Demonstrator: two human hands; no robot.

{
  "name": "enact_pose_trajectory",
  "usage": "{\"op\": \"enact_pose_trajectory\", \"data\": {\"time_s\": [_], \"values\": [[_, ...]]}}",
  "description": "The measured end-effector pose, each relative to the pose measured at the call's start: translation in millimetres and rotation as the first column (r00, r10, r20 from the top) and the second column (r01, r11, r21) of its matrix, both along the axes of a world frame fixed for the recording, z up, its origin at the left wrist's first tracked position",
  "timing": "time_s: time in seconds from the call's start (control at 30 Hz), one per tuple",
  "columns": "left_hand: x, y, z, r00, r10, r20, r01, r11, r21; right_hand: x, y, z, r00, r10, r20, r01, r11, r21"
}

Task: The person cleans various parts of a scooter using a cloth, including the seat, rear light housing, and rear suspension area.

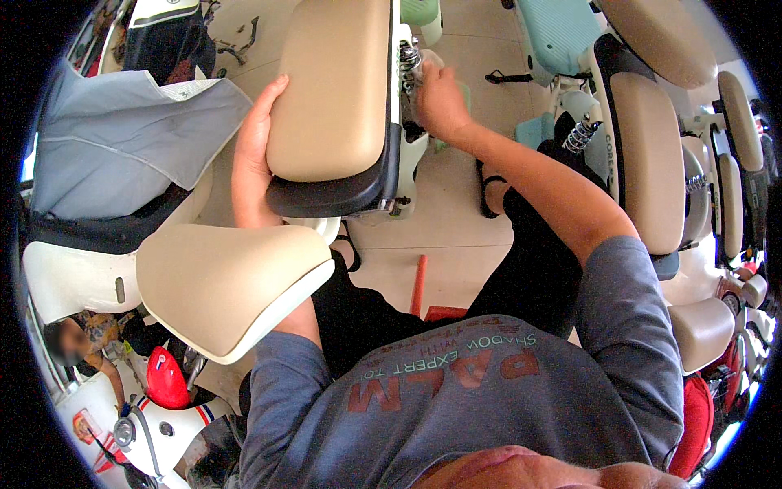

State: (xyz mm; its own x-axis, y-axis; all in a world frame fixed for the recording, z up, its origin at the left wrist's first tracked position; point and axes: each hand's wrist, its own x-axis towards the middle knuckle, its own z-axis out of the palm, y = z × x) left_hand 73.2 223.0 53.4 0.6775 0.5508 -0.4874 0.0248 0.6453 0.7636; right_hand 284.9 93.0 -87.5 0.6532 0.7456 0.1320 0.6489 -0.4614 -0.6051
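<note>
A scooter with a long beige seat (330, 90) over a black base stands in front of me. My left hand (254, 155) lies along the seat's left side, its visible fingers stretched out against the edge; part of the hand is hidden. On the other side, my right hand (440, 99) is closed beside a chrome coil-spring shock absorber (410, 55). Its fingers curl round something pale and blurred that I cannot make out. Nearer to me, a separate beige saddle (232, 281) with a white rim covers part of my left forearm.
Several scooters with beige seats (648, 163) stand at the right. A grey cloth cover (130, 138) drapes over another vehicle at the left. Below it are a person's arm (110, 379) and a white scooter (167, 432). A red bar (419, 285) is on the tiled floor between my legs.
</note>
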Motion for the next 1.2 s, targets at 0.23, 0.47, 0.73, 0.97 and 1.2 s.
{"op": "enact_pose_trajectory", "data": {"time_s": [0.23, 0.47, 0.73, 0.97, 1.2], "values": [[2, -14, 15, 1.0, 0.006, 0.01, -0.006, 1.0, -0.003, -7, -11, 13, 0.901, 0.381, -0.206, -0.4, 0.915, -0.055], [-1, -11, 11, 0.998, -0.019, 0.066, 0.022, 0.999, -0.036, 21, 2, 44, 0.907, -0.118, -0.404, 0.311, 0.834, 0.455], [-4, -1, -2, 0.997, -0.032, 0.071, 0.036, 0.998, -0.047, -17, 9, 17, 0.978, -0.061, -0.197, 0.073, 0.996, 0.053], [0, -9, 6, 0.996, -0.004, 0.086, 0.009, 0.998, -0.059, -33, -16, 3, 0.898, 0.293, 0.329, -0.259, 0.955, -0.144], [0, -10, 6, 0.999, 0.001, 0.048, 0.0, 1.0, -0.021, -39, -1, 22, 0.947, 0.182, 0.264, -0.173, 0.983, -0.058]]}}
